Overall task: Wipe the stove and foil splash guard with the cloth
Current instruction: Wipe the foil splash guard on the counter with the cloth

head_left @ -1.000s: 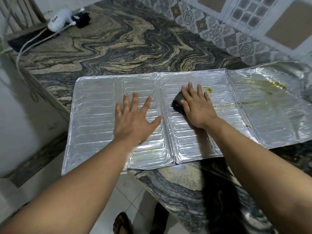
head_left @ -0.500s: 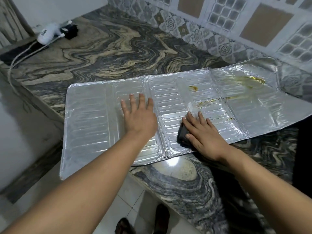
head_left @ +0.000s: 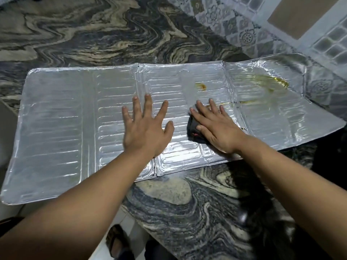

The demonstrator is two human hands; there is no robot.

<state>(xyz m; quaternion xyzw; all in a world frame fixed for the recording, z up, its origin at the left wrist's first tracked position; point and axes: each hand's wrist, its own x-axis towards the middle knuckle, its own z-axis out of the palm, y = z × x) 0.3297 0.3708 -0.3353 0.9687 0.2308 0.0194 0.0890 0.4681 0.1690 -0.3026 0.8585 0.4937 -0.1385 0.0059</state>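
Head view: I see the left hand (head_left: 145,128) palm-down, fingers spread flat on the foil splash guard (head_left: 56,132), just left of the middle fold. The right hand (head_left: 216,128) lies flat on the dark cloth (head_left: 192,131), fingers extended and slightly apart, pressing it onto the foil just beside the left hand; the cloth shows at its thumb side. The guard lies unfolded on the marbled countertop (head_left: 178,203), left end overhanging the edge. Yellow-brown grease stains (head_left: 277,82) sit on the right panels. I can read no writing anywhere.
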